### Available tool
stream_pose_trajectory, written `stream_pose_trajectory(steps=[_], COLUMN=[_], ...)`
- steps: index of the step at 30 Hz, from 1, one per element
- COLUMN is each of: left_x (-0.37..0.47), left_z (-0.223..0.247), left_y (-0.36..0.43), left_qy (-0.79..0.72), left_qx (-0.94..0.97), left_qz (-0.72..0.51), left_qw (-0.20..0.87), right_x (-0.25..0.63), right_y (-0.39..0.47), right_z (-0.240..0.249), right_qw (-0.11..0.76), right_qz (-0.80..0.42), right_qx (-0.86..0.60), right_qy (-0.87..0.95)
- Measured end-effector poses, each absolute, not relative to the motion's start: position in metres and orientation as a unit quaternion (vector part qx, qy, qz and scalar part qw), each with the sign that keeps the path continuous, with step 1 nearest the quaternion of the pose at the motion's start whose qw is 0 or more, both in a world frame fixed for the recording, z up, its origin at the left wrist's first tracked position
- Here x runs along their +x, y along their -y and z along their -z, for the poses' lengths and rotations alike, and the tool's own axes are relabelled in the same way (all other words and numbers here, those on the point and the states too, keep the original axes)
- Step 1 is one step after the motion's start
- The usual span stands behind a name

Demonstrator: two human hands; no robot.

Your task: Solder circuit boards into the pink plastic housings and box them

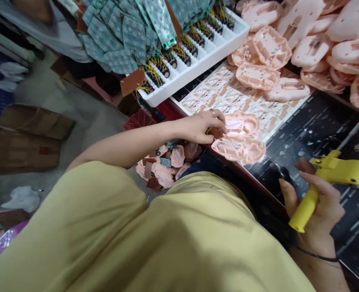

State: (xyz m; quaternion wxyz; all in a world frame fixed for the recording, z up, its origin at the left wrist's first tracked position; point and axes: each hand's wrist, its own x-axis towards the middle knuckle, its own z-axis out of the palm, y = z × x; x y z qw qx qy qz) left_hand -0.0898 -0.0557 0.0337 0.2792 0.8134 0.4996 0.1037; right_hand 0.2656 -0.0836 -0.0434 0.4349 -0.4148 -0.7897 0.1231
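Note:
My left hand (208, 125), wearing a ring, is at the left end of an opened pink plastic shell (240, 150) near the table edge. Its fingers are bent around a small brown circuit board (216, 133) with coloured wires, partly hidden by the fingers. Thin wires run from there into the two shell halves, which lie side by side. To the right, a yellow electric drill (334, 170) has its handle in my right hand (322, 207), between thumb and fingers. The grip looks loose, and the drill's chuck points up at the right edge.
A white slotted tray (194, 56) holds several wired black parts, with green circuit boards (133, 36) heaped behind. Pink shells (316, 48) pile up at the back right. A printed sheet (228, 91) covers part of the black table. More shells (164, 172) lie below the edge; cardboard boxes (24, 150) stand left.

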Motion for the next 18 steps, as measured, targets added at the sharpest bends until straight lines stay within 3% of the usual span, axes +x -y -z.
stream_pose_trajectory(steps=[6, 9, 15, 18], left_x=[-0.178, -0.218, -0.226, -0.206], left_z=[-0.06, -0.052, 0.043, 0.084], left_y=[0.117, 0.161, 0.218, 0.226], left_qy=[-0.504, -0.541, -0.754, -0.773], left_qx=[0.745, 0.716, 0.575, 0.559], left_qz=[-0.133, -0.12, 0.023, 0.073], left_qw=[0.416, 0.424, 0.317, 0.29], right_x=[0.262, 0.26, 0.248, 0.247], right_y=[0.086, 0.085, 0.084, 0.087], right_z=[0.039, 0.035, 0.024, 0.02], right_qw=[0.408, 0.42, 0.401, 0.371], right_qz=[-0.129, -0.151, -0.112, -0.066], right_qx=[-0.448, -0.444, -0.423, -0.429], right_qy=[0.785, 0.777, 0.805, 0.821])
